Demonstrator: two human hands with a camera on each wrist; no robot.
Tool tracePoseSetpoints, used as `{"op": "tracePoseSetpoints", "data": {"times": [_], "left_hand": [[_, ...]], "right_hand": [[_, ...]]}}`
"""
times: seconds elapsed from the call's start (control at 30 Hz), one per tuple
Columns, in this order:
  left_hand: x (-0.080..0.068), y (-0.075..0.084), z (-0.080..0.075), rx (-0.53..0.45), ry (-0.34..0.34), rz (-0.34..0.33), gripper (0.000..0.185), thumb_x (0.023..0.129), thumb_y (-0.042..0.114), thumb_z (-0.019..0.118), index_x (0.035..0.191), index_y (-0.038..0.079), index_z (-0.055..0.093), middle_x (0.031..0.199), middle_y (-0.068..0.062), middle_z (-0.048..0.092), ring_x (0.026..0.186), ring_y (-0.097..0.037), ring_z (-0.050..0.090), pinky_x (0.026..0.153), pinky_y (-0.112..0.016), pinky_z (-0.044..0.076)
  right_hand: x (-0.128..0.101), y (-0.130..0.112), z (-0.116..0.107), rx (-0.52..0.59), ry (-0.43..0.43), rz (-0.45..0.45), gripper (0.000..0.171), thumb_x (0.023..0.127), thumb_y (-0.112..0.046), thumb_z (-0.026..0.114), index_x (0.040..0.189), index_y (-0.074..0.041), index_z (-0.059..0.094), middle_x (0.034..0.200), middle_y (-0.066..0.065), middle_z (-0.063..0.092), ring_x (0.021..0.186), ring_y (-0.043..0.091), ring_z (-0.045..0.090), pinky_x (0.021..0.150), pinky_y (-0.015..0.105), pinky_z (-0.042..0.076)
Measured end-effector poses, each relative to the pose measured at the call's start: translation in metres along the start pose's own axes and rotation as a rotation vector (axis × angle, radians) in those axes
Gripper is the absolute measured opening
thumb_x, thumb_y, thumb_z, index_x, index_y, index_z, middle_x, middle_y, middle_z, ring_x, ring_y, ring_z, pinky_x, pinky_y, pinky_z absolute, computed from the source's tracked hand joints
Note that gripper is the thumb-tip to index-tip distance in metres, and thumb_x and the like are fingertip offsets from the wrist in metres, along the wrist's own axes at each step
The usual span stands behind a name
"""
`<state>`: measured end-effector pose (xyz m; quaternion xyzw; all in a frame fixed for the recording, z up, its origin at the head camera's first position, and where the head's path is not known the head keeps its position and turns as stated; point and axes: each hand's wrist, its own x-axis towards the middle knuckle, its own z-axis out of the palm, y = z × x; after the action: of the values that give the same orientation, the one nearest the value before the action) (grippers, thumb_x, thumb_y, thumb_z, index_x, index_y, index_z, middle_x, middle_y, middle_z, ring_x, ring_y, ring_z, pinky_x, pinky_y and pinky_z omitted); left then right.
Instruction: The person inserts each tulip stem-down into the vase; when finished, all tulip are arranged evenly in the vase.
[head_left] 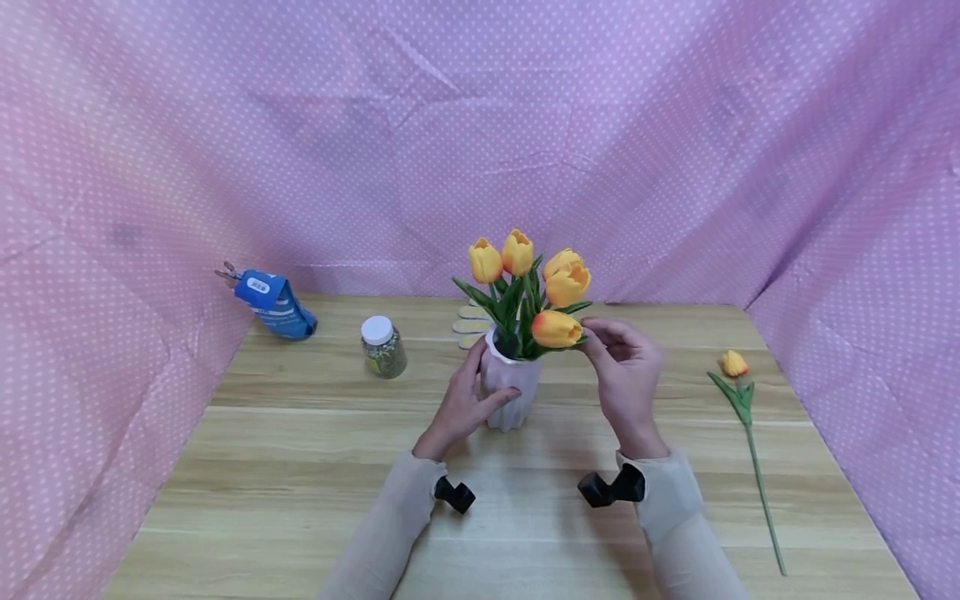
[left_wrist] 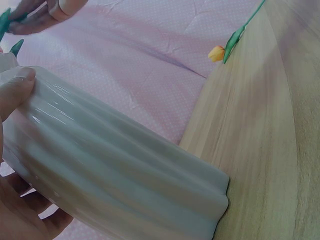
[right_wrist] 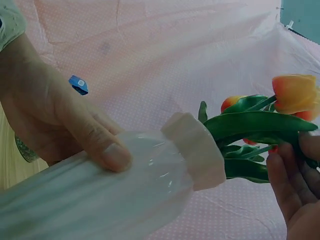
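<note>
A white ribbed vase (head_left: pixel 513 398) stands mid-table with several orange-yellow tulips (head_left: pixel 525 267) in it. My left hand (head_left: pixel 480 385) grips the vase from its left side, with the thumb (right_wrist: pixel 111 154) laid across the body (left_wrist: pixel 115 175). My right hand (head_left: pixel 596 340) is at the vase's right. It pinches the green stem and leaves just behind the lowest tulip (head_left: pixel 557 328), which leans out sideways over the rim (right_wrist: pixel 196 150). In the right wrist view its fingers (right_wrist: pixel 287 187) curl under the leaves, below the bloom (right_wrist: pixel 295 92).
One loose tulip (head_left: pixel 734 364) lies on the wooden table (head_left: pixel 300 467) at the right, stem toward the front edge. A blue pouch (head_left: pixel 274 304) and a white-lidded jar (head_left: pixel 383 347) sit back left. A cream scalloped object (head_left: pixel 469 325) lies behind the vase. Pink dotted cloth (head_left: pixel 150 167) walls three sides.
</note>
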<state>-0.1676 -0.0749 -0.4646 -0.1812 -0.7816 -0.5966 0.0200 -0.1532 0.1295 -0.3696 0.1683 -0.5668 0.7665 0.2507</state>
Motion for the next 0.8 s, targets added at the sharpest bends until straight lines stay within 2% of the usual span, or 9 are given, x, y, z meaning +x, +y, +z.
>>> {"op": "tracePoseSetpoints", "data": {"times": [0.1,0.2,0.4,0.47,0.6,0.8], "left_hand": [[0.0,0.0,0.0,-0.004,-0.003,-0.013,0.083,0.083,0.034,0.075,0.15,0.033,0.025,0.153,0.004,0.04,0.142,-0.022,0.04,0.118,-0.054,0.031],[-0.001,0.0,0.001,-0.002,-0.003,-0.021,0.083,0.083,0.035,0.075,0.15,0.033,0.025,0.153,0.004,0.039,0.142,-0.022,0.04,0.118,-0.054,0.031],[0.0,0.001,-0.001,0.006,0.001,-0.019,0.084,0.083,0.034,0.075,0.15,0.033,0.025,0.154,0.004,0.039,0.142,-0.02,0.039,0.118,-0.053,0.031],[0.0,0.001,0.0,0.003,-0.001,-0.014,0.083,0.084,0.034,0.075,0.15,0.033,0.025,0.154,0.004,0.039,0.142,-0.02,0.039,0.118,-0.054,0.031],[0.0,-0.001,0.0,0.005,-0.002,-0.006,0.083,0.084,0.033,0.075,0.15,0.033,0.025,0.154,0.004,0.039,0.142,-0.021,0.039,0.118,-0.054,0.031],[-0.001,0.001,0.0,0.0,0.002,-0.008,0.084,0.083,0.034,0.075,0.15,0.033,0.024,0.153,0.003,0.04,0.142,-0.021,0.039,0.118,-0.054,0.03]], "right_hand": [[0.004,0.005,-0.001,-0.045,0.05,0.028,0.009,0.083,0.001,0.071,0.09,-0.004,0.073,0.081,-0.004,0.074,0.07,0.004,0.069,0.066,0.016,0.058],[0.006,0.009,-0.003,-0.045,0.081,0.041,0.009,0.083,0.003,0.07,0.089,-0.003,0.073,0.078,-0.004,0.073,0.068,0.005,0.069,0.065,0.017,0.057],[0.004,0.007,-0.006,-0.03,0.031,0.028,0.011,0.083,0.007,0.069,0.092,0.003,0.072,0.083,-0.002,0.075,0.073,0.006,0.07,0.068,0.016,0.058],[0.002,0.005,-0.008,-0.041,0.012,0.028,0.012,0.084,0.005,0.069,0.095,0.001,0.072,0.085,-0.003,0.075,0.075,0.005,0.07,0.07,0.016,0.058],[0.002,0.0,-0.013,0.046,-0.014,0.013,0.015,0.088,0.007,0.063,0.101,0.004,0.069,0.089,0.001,0.075,0.078,0.011,0.072,0.073,0.022,0.06],[0.007,-0.008,-0.026,0.119,0.012,-0.032,0.015,0.09,0.011,0.056,0.102,0.011,0.065,0.092,0.009,0.075,0.078,0.018,0.073,0.072,0.03,0.062]]}}
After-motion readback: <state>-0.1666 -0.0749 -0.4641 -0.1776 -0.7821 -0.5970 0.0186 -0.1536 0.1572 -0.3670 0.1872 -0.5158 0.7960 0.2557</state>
